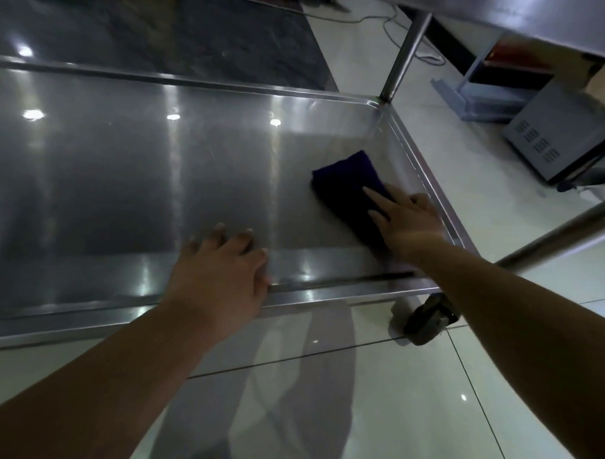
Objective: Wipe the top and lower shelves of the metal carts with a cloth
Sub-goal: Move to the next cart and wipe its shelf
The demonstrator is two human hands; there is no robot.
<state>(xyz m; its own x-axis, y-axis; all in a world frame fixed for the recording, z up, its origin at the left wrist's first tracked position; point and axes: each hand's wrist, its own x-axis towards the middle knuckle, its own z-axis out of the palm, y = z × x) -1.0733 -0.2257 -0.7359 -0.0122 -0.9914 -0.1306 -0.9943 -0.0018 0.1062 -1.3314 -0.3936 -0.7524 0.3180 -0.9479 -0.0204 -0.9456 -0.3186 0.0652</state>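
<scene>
Pressing the cloth (347,186) flat, right hand (409,222) lies spread (left hand (220,263) spread on shelf (121,187)).

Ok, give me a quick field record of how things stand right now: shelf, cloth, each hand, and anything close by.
surface: lower shelf of the metal cart, shiny, with light reflections
cloth: dark blue cloth, folded, flat on the shelf near its right end
right hand: right hand, fingers straight, pressing on the cloth
left hand: left hand, resting on the shelf by its near rim, holding nothing
wheel: caster under the near right corner
nearby: grey vented box on the floor, right of the cart
</scene>
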